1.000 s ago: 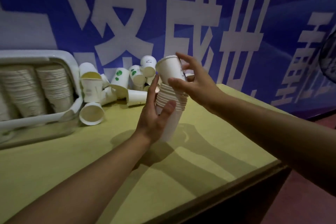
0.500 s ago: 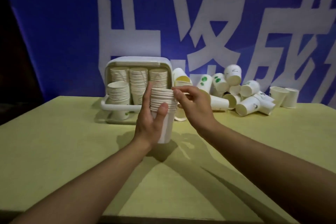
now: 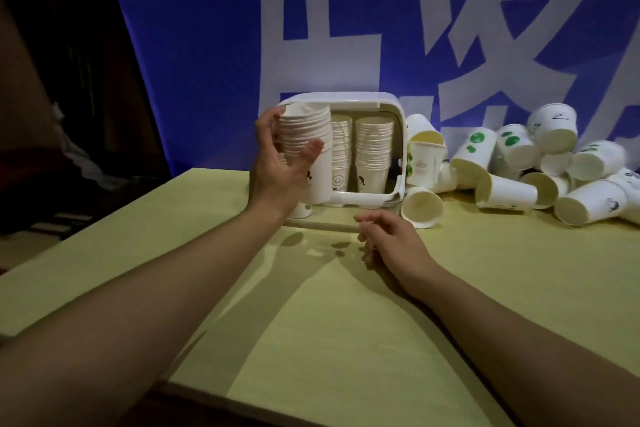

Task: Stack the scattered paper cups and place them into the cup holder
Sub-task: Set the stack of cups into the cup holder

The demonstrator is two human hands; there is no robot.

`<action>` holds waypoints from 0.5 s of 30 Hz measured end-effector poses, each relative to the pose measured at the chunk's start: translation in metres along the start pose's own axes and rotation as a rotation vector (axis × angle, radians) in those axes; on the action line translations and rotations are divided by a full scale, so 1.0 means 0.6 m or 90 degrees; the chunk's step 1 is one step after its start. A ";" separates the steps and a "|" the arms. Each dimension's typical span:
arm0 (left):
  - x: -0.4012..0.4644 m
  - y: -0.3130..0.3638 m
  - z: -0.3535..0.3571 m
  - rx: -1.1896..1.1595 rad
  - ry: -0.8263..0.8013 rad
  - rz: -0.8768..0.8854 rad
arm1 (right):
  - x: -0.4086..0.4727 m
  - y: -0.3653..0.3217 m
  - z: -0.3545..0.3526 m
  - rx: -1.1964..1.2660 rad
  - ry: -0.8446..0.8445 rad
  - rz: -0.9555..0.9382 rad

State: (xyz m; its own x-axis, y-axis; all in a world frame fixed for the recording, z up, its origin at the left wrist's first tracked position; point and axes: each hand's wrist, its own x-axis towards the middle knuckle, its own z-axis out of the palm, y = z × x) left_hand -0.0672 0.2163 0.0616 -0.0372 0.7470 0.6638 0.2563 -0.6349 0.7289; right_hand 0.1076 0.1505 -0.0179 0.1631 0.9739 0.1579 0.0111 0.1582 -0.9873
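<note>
My left hand (image 3: 277, 163) grips a tall stack of white paper cups (image 3: 306, 139) and holds it upright at the left front of the white cup holder (image 3: 388, 104). Inside the holder stand two more stacks of cups (image 3: 374, 146), one marked with a smiley face. My right hand (image 3: 391, 239) hovers low over the table in front of the holder, fingers loosely curled, holding nothing. A heap of scattered paper cups (image 3: 519, 163), some with green dots, lies to the right of the holder, most on their sides.
The yellow-green table (image 3: 346, 322) stretches toward me, its front edge near the bottom. A blue banner with large white characters (image 3: 329, 28) hangs behind the table. To the left lies a dark area with dim shapes.
My left hand carried the stack away from me, up to the holder's left front. My right hand let go of the stack and dropped toward the table.
</note>
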 end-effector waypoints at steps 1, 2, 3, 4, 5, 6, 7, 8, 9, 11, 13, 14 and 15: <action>0.010 0.003 0.012 -0.005 0.009 0.004 | 0.002 0.002 -0.003 0.004 0.003 0.005; 0.019 0.006 0.025 -0.006 0.017 0.010 | 0.002 0.004 -0.006 0.006 0.003 0.008; 0.026 0.010 0.039 -0.003 0.027 0.021 | 0.003 0.006 -0.008 0.014 0.004 0.010; 0.032 0.013 0.054 0.008 0.037 0.032 | 0.005 0.008 -0.010 0.030 0.004 0.014; 0.036 0.014 0.068 0.019 0.044 0.041 | 0.006 0.010 -0.011 0.045 0.005 0.019; 0.037 0.014 0.081 0.030 0.047 0.043 | 0.007 0.012 -0.012 0.060 0.005 0.022; 0.036 0.011 0.094 0.041 0.047 0.037 | 0.007 0.012 -0.012 0.069 0.005 0.025; 0.033 0.004 0.105 0.057 0.045 0.022 | 0.008 0.013 -0.012 0.076 0.005 0.025; 0.030 -0.004 0.114 0.074 0.041 0.004 | 0.007 0.013 -0.012 0.084 0.004 0.025; 0.020 -0.024 0.129 0.123 0.036 -0.025 | 0.006 0.013 -0.013 0.099 0.001 0.024; 0.010 -0.041 0.137 0.185 0.030 -0.039 | 0.005 0.013 -0.014 0.110 -0.004 0.023; 0.007 -0.047 0.139 0.217 0.028 -0.051 | 0.005 0.013 -0.014 0.112 -0.006 0.023; 0.004 -0.052 0.140 0.242 0.028 -0.064 | 0.005 0.012 -0.014 0.114 -0.007 0.023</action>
State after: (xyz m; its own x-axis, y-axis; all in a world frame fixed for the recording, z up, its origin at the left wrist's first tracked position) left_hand 0.0062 0.2543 0.0264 -0.1196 0.7875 0.6046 0.5885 -0.4342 0.6820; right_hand 0.1165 0.1529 -0.0248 0.1491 0.9810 0.1239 -0.1701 0.1488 -0.9741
